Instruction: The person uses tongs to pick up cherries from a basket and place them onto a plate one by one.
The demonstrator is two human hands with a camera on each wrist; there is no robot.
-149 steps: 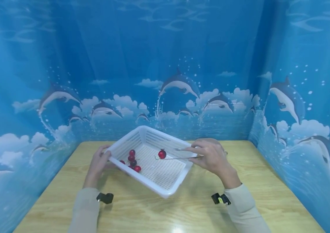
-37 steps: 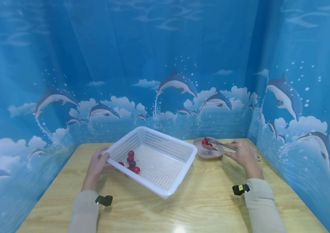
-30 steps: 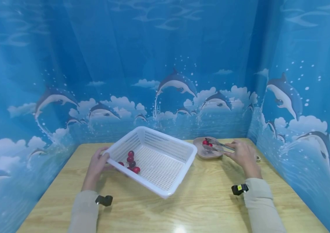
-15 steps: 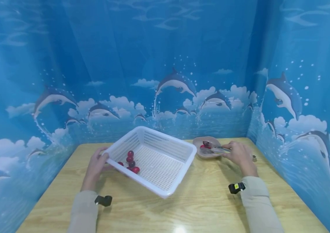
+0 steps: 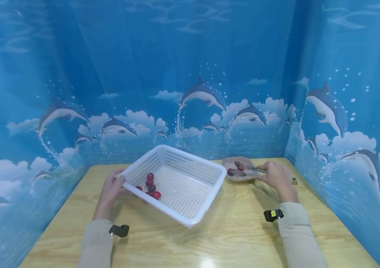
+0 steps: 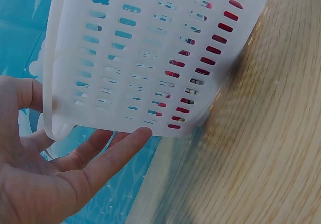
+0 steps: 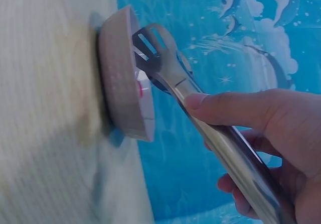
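Note:
My left hand [image 5: 110,187] grips the left corner of a white perforated plastic basket [image 5: 195,162], its thumb over the rim and its fingers along the outer wall [image 6: 135,78]. Several red cherries [image 5: 151,188] lie bunched at the basket's left end. With my right hand [image 5: 278,178] I hold metal food tongs [image 7: 220,143], thumb on the upper arm and fingers beneath. Their slotted heads reach into a small pinkish dish [image 5: 229,161] at the back right. Red cherries [image 5: 231,172] in that dish are partly hidden by the heads.
The basket and dish stand on a wood-grain table [image 5: 176,245]. Behind and at both sides hangs a blue curtain [image 5: 190,56] printed with dolphins. Black cameras [image 5: 273,214] are strapped to both wrists.
Since five seconds ago, the right hand has carried a cherry in the tongs from above the basket to the dish. Lately the tong heads shifted slightly within the dish. The left hand stayed put.

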